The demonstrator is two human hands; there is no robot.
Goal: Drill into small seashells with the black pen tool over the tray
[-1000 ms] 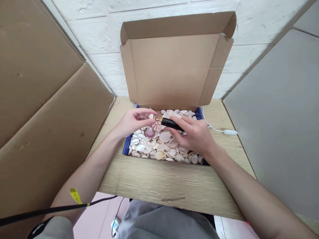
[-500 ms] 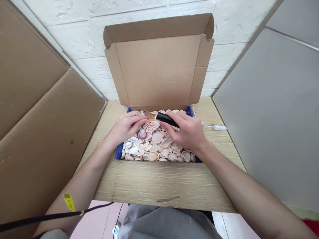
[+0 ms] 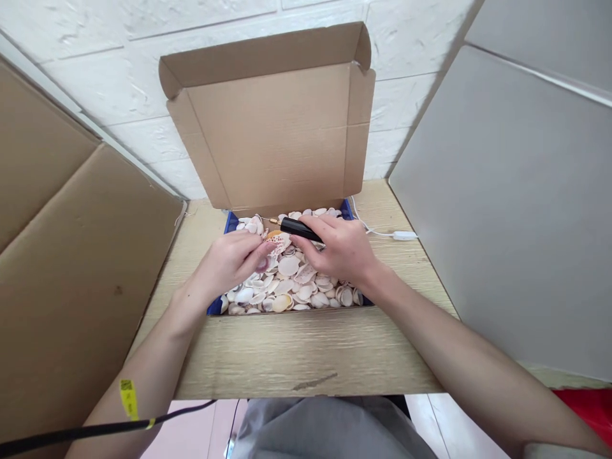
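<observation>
My right hand [image 3: 337, 247] is wrapped around a small black hand drill [image 3: 300, 229] with a brass chuck and a thin bit. The bit points left, over the back part of a blue-sided box [image 3: 216, 306] full of seashells [image 3: 287, 287]. My left hand [image 3: 233, 256] is closed in a pinch over the box's left side, below the bit. What its fingers hold, if anything, is hidden. Close to those fingertips lie a red-speckled scallop shell [image 3: 278, 243] and a purplish shell [image 3: 262, 264], partly covered by the hand.
The box's cardboard lid [image 3: 272, 134] stands open against a white brick wall [image 3: 138, 89]. A white cable with an inline switch [image 3: 404, 236] lies right of the box on the wooden table [image 3: 315, 357]. Cardboard [image 3: 86, 242] rises at left, a grey panel [image 3: 516, 191] at right.
The view has shifted and tilted slightly. My left hand has come down toward me, away from the drill bit, and covers more of the purplish shell. My right hand keeps hold of the drill.
</observation>
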